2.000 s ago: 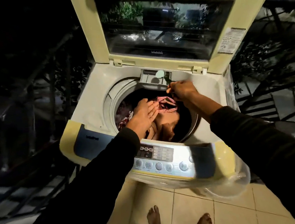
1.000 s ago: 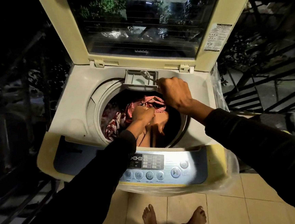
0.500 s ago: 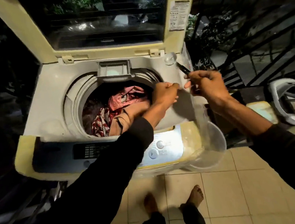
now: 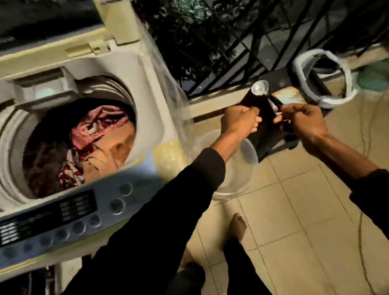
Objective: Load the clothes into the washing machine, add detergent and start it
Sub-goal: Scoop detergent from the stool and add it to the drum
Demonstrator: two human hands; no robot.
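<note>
Round metal scoop with black handle [image 4: 260,88] is gripped by right hand [image 4: 301,120]; left hand [image 4: 238,120] curled, contents unclear. Scoop should be kept level, set down beside washer.

Floor: beige tile floor [image 4: 295,213], dark grout lines, fills lower right of frame. Washing machine [image 4: 153,118] stands on it at left, lid up, wrapped in clear plastic. Two bare feet [image 4: 237,226] on the tiles, bottom centre. White-rimmed basket [image 4: 299,67] sits upper right near the black railing [image 4: 272,23]. Dark stand [image 4: 268,138] on the tiles centre right. Thin cable [image 4: 361,234] trails across the floor at right.
</note>
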